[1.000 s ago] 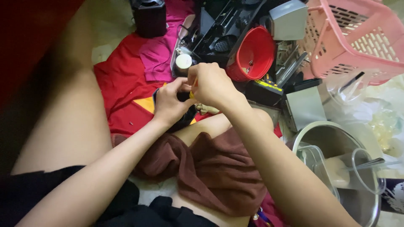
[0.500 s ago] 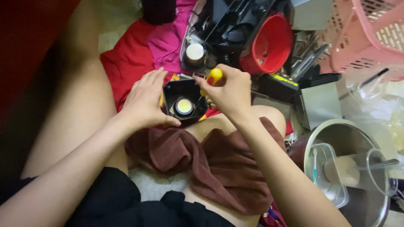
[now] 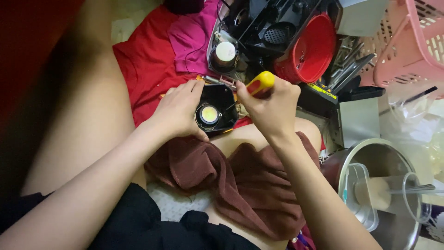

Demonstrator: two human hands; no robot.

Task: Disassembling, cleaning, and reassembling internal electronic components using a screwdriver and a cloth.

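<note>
— While the pile of clutter fills the whole top of the view, where is the actual work?
— Start big: a pink plastic basket point(image 3: 411, 46) at the upper right, a steel pot point(image 3: 370, 157) with clear plastic containers in it at the lower right, a red bowl point(image 3: 310, 51) tipped on its side among black appliance parts. A brown cloth point(image 3: 240, 185) lies over the person's lap, and red fabric point(image 3: 143, 65) is spread on the floor beyond it.
— And the piece itself?
— A small black housing point(image 3: 217, 109) with a round pale part in its middle sits at the far edge of the lap, just above the brown cloth. The left hand point(image 3: 178, 111) is curled around its left side, holding it steady. The right hand point(image 3: 273, 104) is closed in a fist on a yellow-handled screwdriver point(image 3: 260, 83), whose thin shaft slants down to the housing's upper right corner.
— What could go wrong?
— I judge the grip is the weak point. The housing rests on soft cloth and a knee, not on anything firm, so hard pressure could make it tilt and the tip skid out toward the left fingers. A freed screw, too small to see here, could drop into the cloth folds or the clutter.
</note>
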